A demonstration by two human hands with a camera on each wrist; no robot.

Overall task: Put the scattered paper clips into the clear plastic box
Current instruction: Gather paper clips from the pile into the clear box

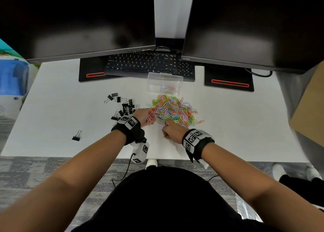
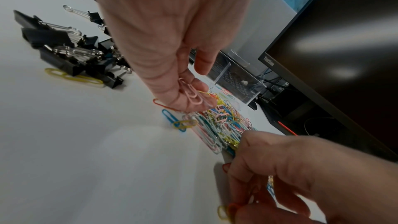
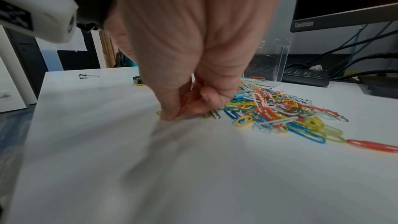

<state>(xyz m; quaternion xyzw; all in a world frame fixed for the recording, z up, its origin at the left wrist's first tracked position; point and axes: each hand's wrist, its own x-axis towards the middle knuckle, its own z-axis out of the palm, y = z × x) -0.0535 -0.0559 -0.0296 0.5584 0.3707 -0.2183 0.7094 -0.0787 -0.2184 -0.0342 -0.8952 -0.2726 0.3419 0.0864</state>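
A pile of coloured paper clips [image 1: 175, 109] lies mid-table, also seen in the wrist views [image 2: 221, 125] [image 3: 277, 110]. Just behind it stands the clear plastic box [image 1: 164, 82] [image 3: 269, 64], lid up, a few clips inside. My left hand [image 1: 145, 116] [image 2: 189, 98] is at the pile's left edge, fingers curled round several pink clips [image 2: 191, 94]. My right hand [image 1: 171, 131] [image 3: 185, 106] is at the pile's near edge, fingertips on the table pinching orange clips [image 3: 184, 106].
Black binder clips [image 1: 123, 106] [image 2: 71, 48] are heaped left of the pile, one more [image 1: 77, 136] nearer the front left. A keyboard [image 1: 150, 64] and two monitors [image 1: 254, 24] stand behind the box. Bare white table [image 1: 236, 126] lies right and near.
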